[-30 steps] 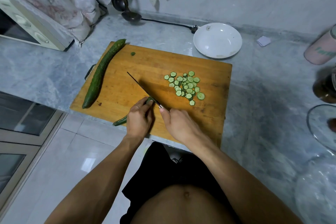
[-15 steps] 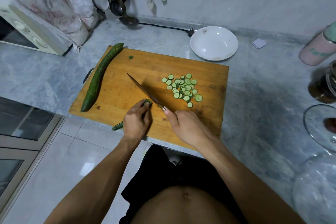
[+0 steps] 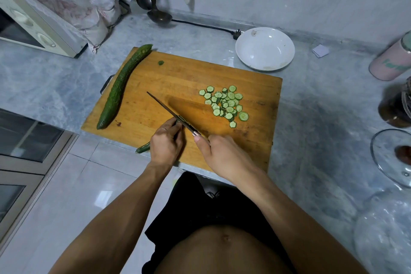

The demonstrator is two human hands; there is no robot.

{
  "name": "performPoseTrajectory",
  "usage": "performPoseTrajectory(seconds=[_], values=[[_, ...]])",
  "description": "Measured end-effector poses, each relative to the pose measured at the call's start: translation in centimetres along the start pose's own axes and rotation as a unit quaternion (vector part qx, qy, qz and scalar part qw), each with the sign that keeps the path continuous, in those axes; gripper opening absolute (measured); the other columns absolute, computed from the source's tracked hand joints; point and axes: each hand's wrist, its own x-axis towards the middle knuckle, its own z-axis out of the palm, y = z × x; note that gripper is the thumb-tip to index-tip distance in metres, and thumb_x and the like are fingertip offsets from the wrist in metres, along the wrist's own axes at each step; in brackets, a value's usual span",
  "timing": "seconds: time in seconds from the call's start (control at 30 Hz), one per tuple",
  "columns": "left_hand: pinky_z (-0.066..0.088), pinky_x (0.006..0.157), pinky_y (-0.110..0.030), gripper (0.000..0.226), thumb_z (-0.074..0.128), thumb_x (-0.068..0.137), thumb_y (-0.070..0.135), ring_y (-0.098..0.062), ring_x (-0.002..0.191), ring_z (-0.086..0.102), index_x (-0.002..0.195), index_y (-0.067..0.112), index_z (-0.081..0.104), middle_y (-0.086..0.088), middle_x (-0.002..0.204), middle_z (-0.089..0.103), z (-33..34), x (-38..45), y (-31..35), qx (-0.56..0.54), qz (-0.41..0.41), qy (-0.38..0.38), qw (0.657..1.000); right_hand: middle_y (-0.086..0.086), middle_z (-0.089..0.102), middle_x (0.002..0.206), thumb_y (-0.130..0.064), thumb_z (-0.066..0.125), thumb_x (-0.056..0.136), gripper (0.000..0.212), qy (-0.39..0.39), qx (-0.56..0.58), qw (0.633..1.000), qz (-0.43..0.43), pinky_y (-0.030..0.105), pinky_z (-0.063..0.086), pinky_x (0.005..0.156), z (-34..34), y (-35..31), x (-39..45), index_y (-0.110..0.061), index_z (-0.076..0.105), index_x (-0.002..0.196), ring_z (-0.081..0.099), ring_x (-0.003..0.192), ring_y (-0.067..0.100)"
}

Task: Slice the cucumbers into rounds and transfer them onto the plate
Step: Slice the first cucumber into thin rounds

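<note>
On the wooden cutting board (image 3: 160, 82) my left hand (image 3: 165, 142) holds down a partly cut cucumber (image 3: 143, 147), whose tail sticks out past the board's near edge. My right hand (image 3: 224, 155) grips a knife (image 3: 169, 111) whose blade lies right against my left fingers, over the cucumber's cut end. A pile of several cucumber rounds (image 3: 224, 104) lies right of the blade. A whole cucumber (image 3: 120, 87) rests along the board's left edge. The white plate (image 3: 264, 48) stands beyond the board's far right corner, holding no slices.
A small green cucumber end (image 3: 160, 62) lies at the board's far side. A microwave (image 3: 33, 26) stands at the left, ladles (image 3: 155, 11) and a black cord (image 3: 204, 26) at the back. A pink cup (image 3: 393, 60), dark jar (image 3: 398, 107) and glass lids (image 3: 393, 158) crowd the right.
The knife blade has come down closer to my left fingers and now hides the cucumber's cut end. The camera view has shifted slightly; the slices and whole cucumber have not moved.
</note>
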Motion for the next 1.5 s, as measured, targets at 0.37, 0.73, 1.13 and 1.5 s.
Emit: performPoseTrajectory(seconds=[0.37,0.73,1.13,1.5], values=[[0.057,0.077,-0.037,0.022,0.067,0.084,0.007,-0.031,0.096,0.069,0.104,0.005,0.075,-0.014,0.12,0.068,0.5,-0.1,-0.4,0.011,-0.008,0.008,1.0,0.008,0.056,0.075,-0.055,0.029,0.103,0.057,0.0,0.021,1.0,0.011,0.04,0.047,0.058,1.1,0.3,3.0,-0.011,0.05,0.074,0.058,0.069,0.031],[0.058,0.081,-0.037,0.023,0.069,0.086,0.007,-0.029,0.098,0.07,0.108,0.008,0.075,-0.013,0.122,0.067,-0.1,-0.4,-0.7,0.009,-0.001,0.008,1.0,0.004,0.051,0.063,-0.055,0.033,0.103,0.055,0.009,0.046,0.999,0.001,0.033,0.037,0.051,-0.8,2.2,1.6,-0.021,0.046,0.061,0.048,0.053,0.019],[0.055,0.069,-0.033,0.033,0.048,0.09,0.024,-0.029,0.095,0.068,0.101,0.01,0.076,-0.007,0.116,0.07,0.2,-0.4,-0.7,0.023,-0.007,-0.001,1.0,0.006,0.054,0.078,-0.058,0.027,0.101,0.055,0.0,-0.031,0.999,-0.009,0.04,0.047,0.061,-1.2,0.3,-1.6,-0.013,0.051,0.081,0.059,0.075,0.028],[0.055,0.071,-0.032,0.038,0.045,0.093,0.03,-0.025,0.098,0.068,0.101,0.01,0.076,-0.005,0.118,0.07,0.7,-0.4,-1.0,0.016,-0.023,-0.009,1.0,0.005,0.053,0.076,-0.056,0.028,0.102,0.05,-0.009,-0.004,1.0,0.0,0.033,0.034,0.051,-0.2,0.0,-0.8,-0.021,0.041,0.069,0.053,0.067,0.024]])
